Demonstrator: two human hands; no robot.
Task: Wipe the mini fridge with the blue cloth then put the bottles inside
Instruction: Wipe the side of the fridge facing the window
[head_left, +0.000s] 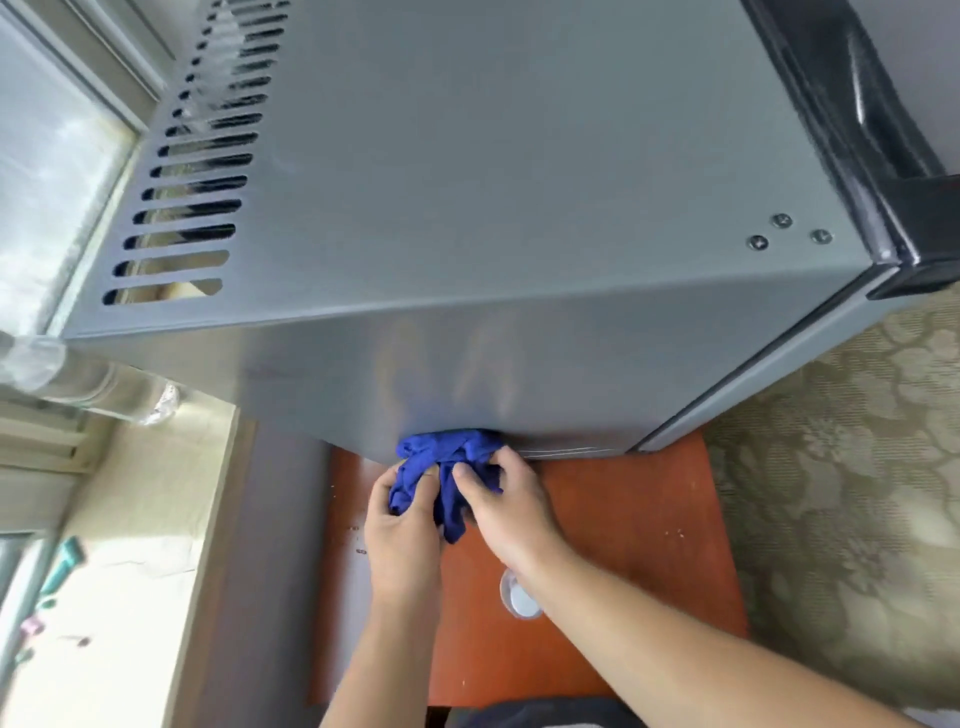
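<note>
Gripping bunched blue cloth (447, 470) in both fists, left hand (402, 525) and right hand (506, 512), pressed to near lower side of mini fridge (519, 182). Fridge inside hidden. Bottle (519, 600) on counter (649, 519) under my right forearm.

Both hands (447, 512) bunch blue cloth (449, 467) against mini fridge (498, 208)

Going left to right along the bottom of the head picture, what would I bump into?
A teal object → left hand → right hand → flowery floor. The blue cloth is gripped by both hands and overlaps them, so it is left out.
</note>
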